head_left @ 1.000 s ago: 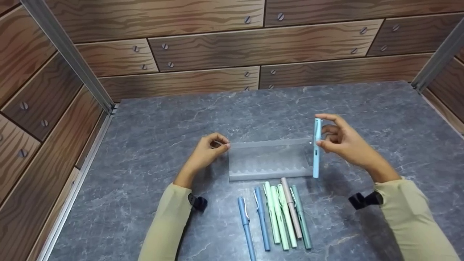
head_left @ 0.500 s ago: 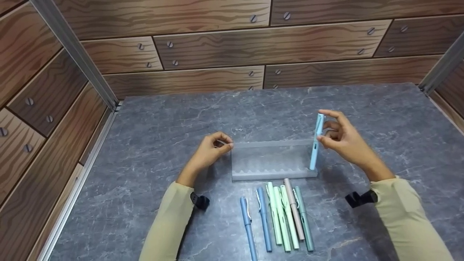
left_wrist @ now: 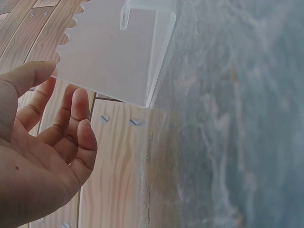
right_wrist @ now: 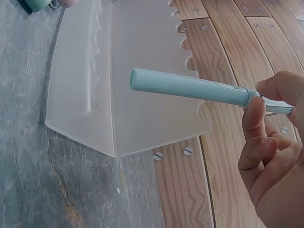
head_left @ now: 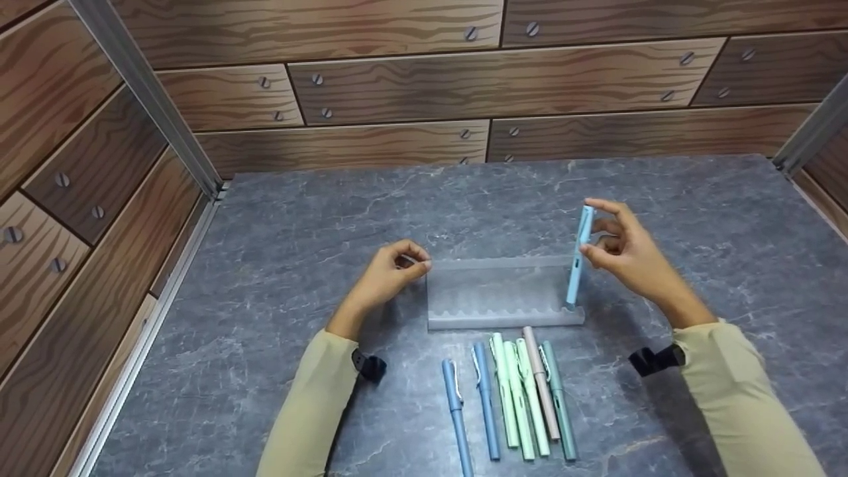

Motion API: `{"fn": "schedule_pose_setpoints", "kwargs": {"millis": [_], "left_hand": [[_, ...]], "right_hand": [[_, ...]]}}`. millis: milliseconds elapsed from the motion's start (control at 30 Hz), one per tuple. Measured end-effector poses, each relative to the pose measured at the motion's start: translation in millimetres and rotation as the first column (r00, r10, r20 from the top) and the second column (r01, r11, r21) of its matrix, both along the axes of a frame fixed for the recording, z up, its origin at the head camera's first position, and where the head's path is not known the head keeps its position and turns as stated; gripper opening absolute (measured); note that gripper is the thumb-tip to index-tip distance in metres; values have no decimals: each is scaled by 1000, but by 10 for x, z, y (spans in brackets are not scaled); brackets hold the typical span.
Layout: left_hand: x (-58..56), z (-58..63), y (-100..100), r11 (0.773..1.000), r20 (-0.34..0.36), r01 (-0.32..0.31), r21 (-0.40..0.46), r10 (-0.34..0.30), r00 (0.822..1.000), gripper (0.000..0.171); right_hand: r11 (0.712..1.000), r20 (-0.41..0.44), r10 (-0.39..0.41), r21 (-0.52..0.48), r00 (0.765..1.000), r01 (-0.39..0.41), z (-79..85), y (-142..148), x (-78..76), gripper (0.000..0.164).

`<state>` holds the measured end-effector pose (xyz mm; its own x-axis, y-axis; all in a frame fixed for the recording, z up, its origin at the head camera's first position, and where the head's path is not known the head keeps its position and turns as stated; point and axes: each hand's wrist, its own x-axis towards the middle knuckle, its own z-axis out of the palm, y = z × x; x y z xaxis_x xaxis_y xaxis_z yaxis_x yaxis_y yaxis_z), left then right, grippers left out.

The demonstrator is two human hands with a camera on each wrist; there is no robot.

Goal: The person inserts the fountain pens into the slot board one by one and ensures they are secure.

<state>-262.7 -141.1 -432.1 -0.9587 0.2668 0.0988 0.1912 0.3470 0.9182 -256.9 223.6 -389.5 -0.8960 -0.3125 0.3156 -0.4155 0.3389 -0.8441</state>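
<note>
A grey marbled tabletop (head_left: pixel 278 278) fills the work area, hemmed on three sides by wood-grain panel walls (head_left: pixel 397 86) studded with screw heads; two grey metal corner posts (head_left: pixel 142 93) mark the back corners. No brand, label or writing can be read on anything here. Broad bare stretches of table lie to the left of the left hand, behind the stand up to the back wall, and to the right of the right hand.

Near the table's middle stands a frosted translucent plastic pen stand (head_left: pixel 503 291) with a scalloped front ledge and a scalloped upper rim. The left hand (head_left: pixel 391 275), forearm in a beige sleeve (head_left: pixel 311 404), sits at the stand's left end, its fingers bent towards the upper corner; the left wrist view shows the fingertips (left_wrist: pixel 78 102) just beside the stand's edge, and whether they actually pinch it cannot be told.

The right hand (head_left: pixel 623 255) is raised at the stand's right end and pinches the upper part of a light blue capped pen (head_left: pixel 578 262) between thumb and fingers. The pen is nearly upright, tilted slightly, its lower tip down at the rightmost notch of the stand's ledge.

In front of the stand, well clear of both hands, lies a row of six pens (head_left: pixel 513 397): two blue, two pale green, one beige-pink, one dark green.
</note>
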Motion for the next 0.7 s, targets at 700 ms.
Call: {"fn": "schedule_pose_setpoints", "kwargs": {"millis": [700], "left_hand": [[-3, 1, -5, 1000, 6, -5, -9, 6, 1000, 13]], "right_hand": [[999, 24, -7, 32, 1000, 6, -72, 13, -86, 63]]}}
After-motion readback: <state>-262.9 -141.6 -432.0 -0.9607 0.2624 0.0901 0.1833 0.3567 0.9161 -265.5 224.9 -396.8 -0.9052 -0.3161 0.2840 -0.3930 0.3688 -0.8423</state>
